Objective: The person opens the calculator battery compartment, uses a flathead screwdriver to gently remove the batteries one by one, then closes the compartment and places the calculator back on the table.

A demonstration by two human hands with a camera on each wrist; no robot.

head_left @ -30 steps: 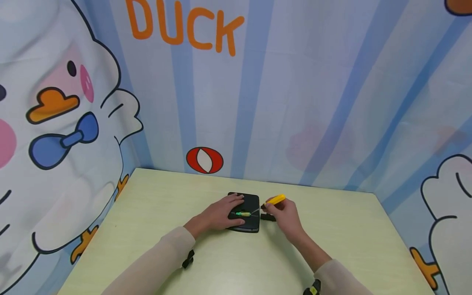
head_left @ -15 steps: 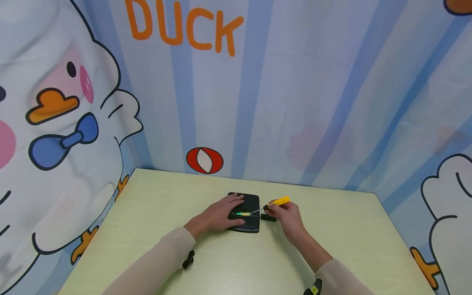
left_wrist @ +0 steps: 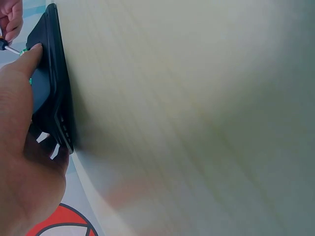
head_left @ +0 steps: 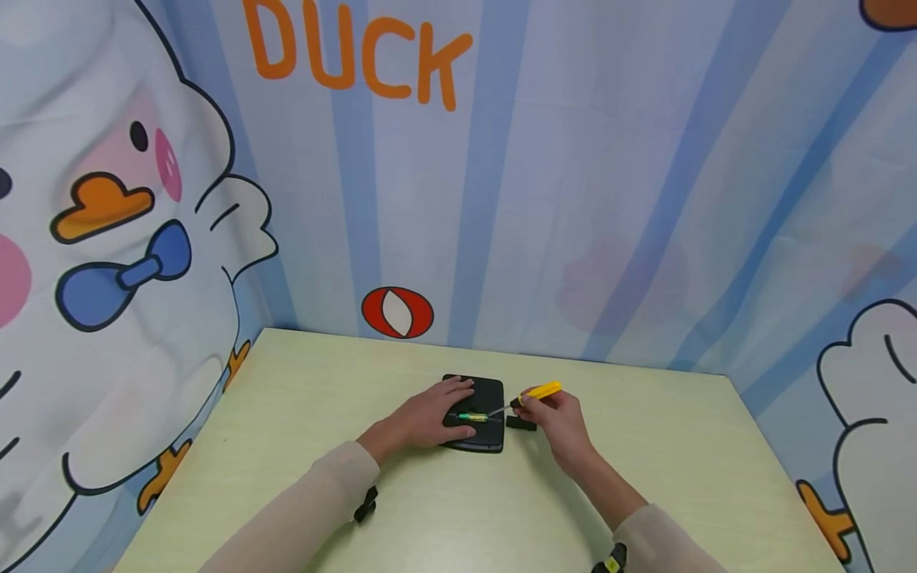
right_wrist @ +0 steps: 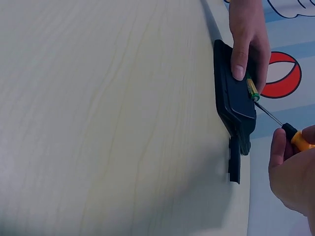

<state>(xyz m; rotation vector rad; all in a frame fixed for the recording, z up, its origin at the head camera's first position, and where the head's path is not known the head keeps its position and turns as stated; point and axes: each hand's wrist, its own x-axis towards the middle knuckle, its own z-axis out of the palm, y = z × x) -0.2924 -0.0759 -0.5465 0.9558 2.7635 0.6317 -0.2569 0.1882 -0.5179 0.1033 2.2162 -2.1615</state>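
On the pale table, screwdriver at green cylinder

The right hand pinches the screwdriver; the left hand rests on the black device bearing the cylinder, thumb wide of the fingers.

The tabletop looks like smooth pale wood (its streaky grain shows best from the right wrist), with a soft sheen. The black case is smooth, mostly matt plastic, and the cover seems to be dark plastic too. The battery has a shiny wrapper. The screwdriver joins a smooth plastic handle to a bright metal shaft. The backdrop is printed cloth, faintly creased; the sleeves are matt cloth.
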